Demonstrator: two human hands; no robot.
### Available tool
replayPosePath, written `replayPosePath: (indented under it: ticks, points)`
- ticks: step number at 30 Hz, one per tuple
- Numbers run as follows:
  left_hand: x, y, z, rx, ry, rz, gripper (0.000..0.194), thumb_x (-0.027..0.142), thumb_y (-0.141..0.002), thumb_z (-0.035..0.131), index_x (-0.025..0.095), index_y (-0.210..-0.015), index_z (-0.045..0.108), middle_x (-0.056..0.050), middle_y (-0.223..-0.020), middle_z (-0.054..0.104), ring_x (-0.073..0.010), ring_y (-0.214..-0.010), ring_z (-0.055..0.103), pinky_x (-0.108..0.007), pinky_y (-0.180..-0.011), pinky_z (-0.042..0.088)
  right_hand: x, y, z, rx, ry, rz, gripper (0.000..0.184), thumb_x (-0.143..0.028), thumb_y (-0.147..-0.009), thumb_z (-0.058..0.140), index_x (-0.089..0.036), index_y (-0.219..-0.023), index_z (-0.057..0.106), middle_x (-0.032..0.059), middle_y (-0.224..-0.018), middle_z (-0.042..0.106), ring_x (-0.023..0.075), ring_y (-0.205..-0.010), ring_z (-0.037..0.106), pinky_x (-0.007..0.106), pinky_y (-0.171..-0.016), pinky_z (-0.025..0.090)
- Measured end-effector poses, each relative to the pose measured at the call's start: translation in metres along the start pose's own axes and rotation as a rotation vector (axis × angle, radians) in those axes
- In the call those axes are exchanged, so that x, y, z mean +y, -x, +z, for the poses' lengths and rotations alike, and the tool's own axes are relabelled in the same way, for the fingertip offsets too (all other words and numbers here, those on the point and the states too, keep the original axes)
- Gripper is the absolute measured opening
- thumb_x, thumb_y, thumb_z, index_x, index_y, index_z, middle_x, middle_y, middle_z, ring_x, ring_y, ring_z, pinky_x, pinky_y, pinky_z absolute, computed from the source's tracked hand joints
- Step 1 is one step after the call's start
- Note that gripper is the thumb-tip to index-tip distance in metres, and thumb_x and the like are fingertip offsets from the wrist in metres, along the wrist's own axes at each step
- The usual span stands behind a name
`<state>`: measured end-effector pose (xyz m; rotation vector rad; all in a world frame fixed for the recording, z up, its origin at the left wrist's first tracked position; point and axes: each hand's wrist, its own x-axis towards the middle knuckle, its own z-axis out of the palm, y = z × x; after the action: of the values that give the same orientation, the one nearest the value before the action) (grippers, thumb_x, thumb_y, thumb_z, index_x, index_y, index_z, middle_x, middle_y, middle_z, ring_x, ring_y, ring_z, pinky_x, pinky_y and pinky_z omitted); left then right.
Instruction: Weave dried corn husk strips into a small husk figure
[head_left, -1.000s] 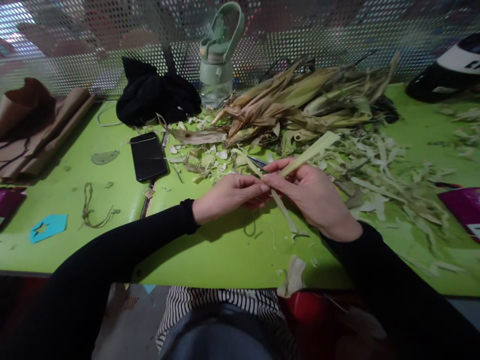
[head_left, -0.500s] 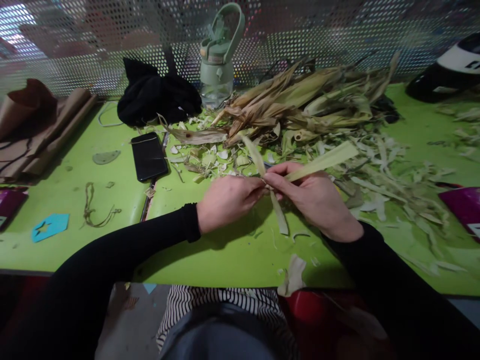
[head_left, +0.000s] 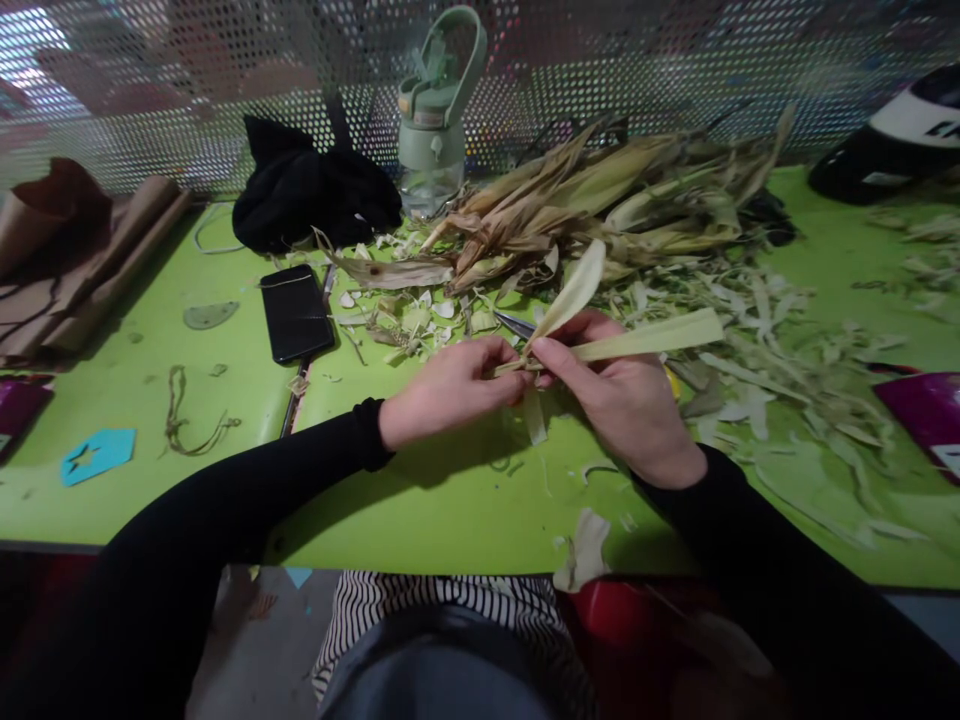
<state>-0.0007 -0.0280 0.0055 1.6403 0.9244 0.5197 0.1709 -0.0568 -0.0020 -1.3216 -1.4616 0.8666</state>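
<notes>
Pale corn husk strips [head_left: 652,338] cross between my hands above the green table. My left hand [head_left: 454,388] is closed, thumb and fingers pinching the husk near the crossing. On the other side, my right hand [head_left: 619,390] pinches the same spot with thumb and forefinger. One strip sticks out to the right past the right hand, another slants up, and a short end hangs below. Just behind the fingers lie scissors [head_left: 515,324], their blades partly showing. A heap of dry corn husks [head_left: 585,200] spreads beyond the hands.
A phone [head_left: 297,313], a black cloth [head_left: 311,190] and a green bottle [head_left: 433,150] stand or lie at the back left. Husk scraps [head_left: 795,370] litter the right side. Brown paper [head_left: 82,260] and a blue tag [head_left: 99,456] are at far left.
The upright husk strip now leans up and to the right, and its lower end shows shorter. My left hand has turned slightly and shifted left. More of the scissors shows.
</notes>
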Motion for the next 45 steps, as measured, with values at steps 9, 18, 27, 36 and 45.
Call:
replayPosePath:
  ticks: [9, 18, 27, 36, 45]
  points:
    - [0.002, 0.001, 0.000, -0.039, 0.154, -0.022, 0.009, 0.016, -0.091, 0.055, 0.013, -0.083, 0.056, -0.002, -0.081, 0.064, -0.0094, -0.072, 0.059, -0.025, -0.071, 0.048, -0.001, -0.003, -0.003, -0.077, 0.017, -0.020, 0.017, -0.038, -0.082, 0.073, -0.023, -0.087, 0.068, 0.0012, -0.084, 0.070, 0.0168, -0.073, 0.065, 0.030, -0.066, 0.056]
    - [0.001, -0.001, 0.003, -0.045, 0.250, -0.099, 0.011, 0.020, -0.095, 0.054, 0.014, -0.085, 0.052, 0.001, -0.076, 0.060, -0.0080, -0.068, 0.057, -0.025, -0.072, 0.049, 0.003, -0.004, -0.001, -0.037, -0.013, 0.036, 0.016, -0.035, -0.084, 0.070, -0.020, -0.086, 0.065, 0.0009, -0.084, 0.065, 0.0145, -0.072, 0.060, 0.027, -0.065, 0.050]
    - [0.007, 0.004, 0.001, -0.119, 0.345, -0.143, 0.012, 0.020, -0.093, 0.058, 0.015, -0.084, 0.052, 0.006, -0.067, 0.053, -0.0048, -0.056, 0.053, -0.020, -0.058, 0.043, 0.004, -0.004, -0.004, -0.032, 0.064, -0.015, 0.015, -0.038, -0.085, 0.068, -0.024, -0.087, 0.064, 0.0018, -0.087, 0.067, 0.0205, -0.081, 0.064, 0.035, -0.076, 0.052]
    - [0.014, 0.005, 0.006, -0.094, 0.351, -0.228, 0.018, 0.008, -0.097, 0.042, 0.016, -0.082, 0.048, 0.005, -0.069, 0.055, -0.0051, -0.058, 0.054, -0.022, -0.062, 0.043, -0.002, -0.003, -0.005, -0.058, 0.179, -0.068, 0.013, -0.035, -0.087, 0.066, -0.023, -0.086, 0.062, 0.0026, -0.086, 0.069, 0.0191, -0.079, 0.066, 0.033, -0.075, 0.054]
    - [0.011, 0.006, 0.002, -0.023, 0.144, -0.040, 0.027, 0.027, -0.100, 0.049, 0.016, -0.075, 0.048, 0.006, -0.063, 0.039, -0.0074, -0.056, 0.034, -0.024, -0.056, 0.028, 0.002, -0.003, -0.006, -0.030, 0.128, -0.029, 0.018, -0.042, -0.089, 0.066, -0.024, -0.086, 0.067, 0.0013, -0.082, 0.069, 0.0194, -0.074, 0.064, 0.035, -0.073, 0.053]
